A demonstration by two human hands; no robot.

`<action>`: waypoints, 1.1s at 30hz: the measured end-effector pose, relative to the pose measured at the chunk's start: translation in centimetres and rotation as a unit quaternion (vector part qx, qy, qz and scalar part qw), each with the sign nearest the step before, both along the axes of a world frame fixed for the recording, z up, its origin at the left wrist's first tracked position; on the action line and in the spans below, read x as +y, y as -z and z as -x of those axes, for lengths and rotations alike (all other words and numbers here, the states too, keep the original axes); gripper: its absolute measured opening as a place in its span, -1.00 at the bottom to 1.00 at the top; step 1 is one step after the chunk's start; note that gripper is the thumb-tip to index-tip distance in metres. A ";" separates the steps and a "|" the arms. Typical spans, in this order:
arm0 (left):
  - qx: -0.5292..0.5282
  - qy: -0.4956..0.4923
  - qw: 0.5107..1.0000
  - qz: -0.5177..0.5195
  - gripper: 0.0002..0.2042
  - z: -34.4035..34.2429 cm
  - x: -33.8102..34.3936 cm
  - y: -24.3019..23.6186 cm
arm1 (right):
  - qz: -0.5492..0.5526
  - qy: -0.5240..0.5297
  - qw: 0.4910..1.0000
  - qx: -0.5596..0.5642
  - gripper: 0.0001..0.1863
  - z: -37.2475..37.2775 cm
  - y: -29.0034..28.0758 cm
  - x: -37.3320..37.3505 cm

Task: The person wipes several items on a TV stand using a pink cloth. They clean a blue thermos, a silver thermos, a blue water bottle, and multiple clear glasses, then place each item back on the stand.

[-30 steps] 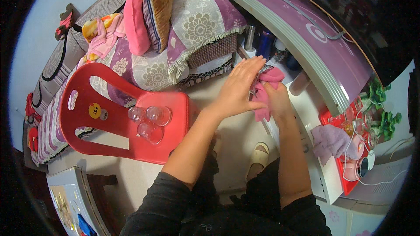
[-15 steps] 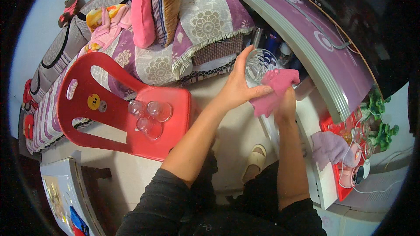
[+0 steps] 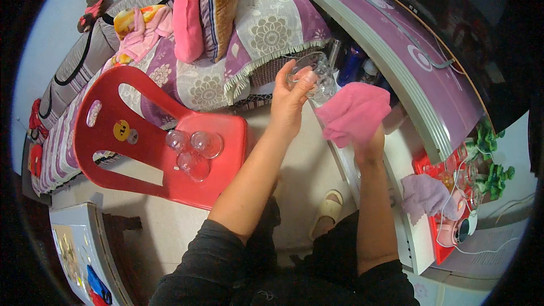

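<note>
My left hand (image 3: 292, 99) grips a clear drinking glass (image 3: 323, 84), its fingers and thumb closed round it; the glass is tilted on its side. To the right of it, my right hand (image 3: 369, 146) is closed on a bunched pink cloth (image 3: 354, 114), which hides most of its fingers. The cloth is beside the glass, with a small gap between them. Three clear glasses (image 3: 193, 166) stand close together on the seat of the red plastic chair (image 3: 224, 130) to my left.
A sofa with a patterned purple and grey cover (image 3: 198, 88) and cushions lies beyond the chair. On the right runs a purple TV cabinet (image 3: 391, 34), with bottles (image 3: 352, 63) under it. A mauve cloth (image 3: 424, 194) hangs by a red tray (image 3: 442, 245) of glassware.
My left hand has turned the glass and drawn it left, away from the cloth. The cloth has come out of the glass area and now spreads over my right hand's fingers.
</note>
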State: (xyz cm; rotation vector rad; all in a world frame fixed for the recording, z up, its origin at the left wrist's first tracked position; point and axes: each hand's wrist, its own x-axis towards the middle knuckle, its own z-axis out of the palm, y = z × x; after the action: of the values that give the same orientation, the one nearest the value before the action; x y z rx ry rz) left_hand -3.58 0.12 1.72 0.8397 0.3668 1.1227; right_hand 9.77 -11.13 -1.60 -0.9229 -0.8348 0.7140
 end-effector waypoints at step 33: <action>0.254 -0.047 0.829 -0.496 -0.07 -1.8 -5.5 -1.5 | -0.088 -0.203 0.910 0.352 -0.37 -1.3 0.6 0.8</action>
State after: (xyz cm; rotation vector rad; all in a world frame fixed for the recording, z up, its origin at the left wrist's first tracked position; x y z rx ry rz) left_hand -1.74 -5.40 3.17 2.0913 0.2379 1.1483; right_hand 11.11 -10.30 -2.17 -0.2702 -0.4255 1.2182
